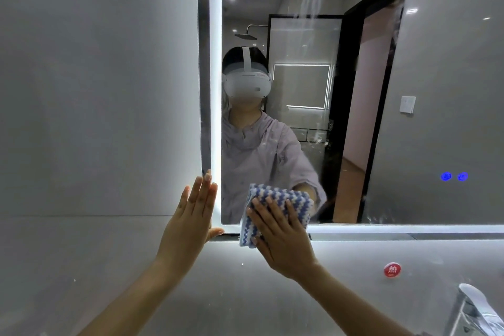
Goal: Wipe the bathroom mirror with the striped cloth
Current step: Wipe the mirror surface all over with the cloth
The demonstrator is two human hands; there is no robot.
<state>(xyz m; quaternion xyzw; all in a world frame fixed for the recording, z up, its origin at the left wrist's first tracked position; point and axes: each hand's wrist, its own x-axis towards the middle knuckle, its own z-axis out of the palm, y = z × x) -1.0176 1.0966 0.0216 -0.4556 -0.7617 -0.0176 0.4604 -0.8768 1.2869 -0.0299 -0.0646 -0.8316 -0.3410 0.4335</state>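
The bathroom mirror (354, 90) has a lit white border and fills the upper right of the head view. White streaks and smears show near its top and right of centre. A folded blue-and-white striped cloth (283, 199) lies flat against the mirror's lower left corner, overlapping the lit bottom edge. My right hand (281, 237) presses on the cloth with fingers spread. My left hand (191, 215) rests flat and empty against the mirror's left edge and the wall, fingers straight and pointing up.
Grey tiled wall (95, 90) lies left of and below the mirror. A chrome tap (474, 305) stands at the bottom right, below a round red sticker (392, 270). Two blue touch lights (454, 176) glow on the mirror's right side. The reflection shows a person and a doorway.
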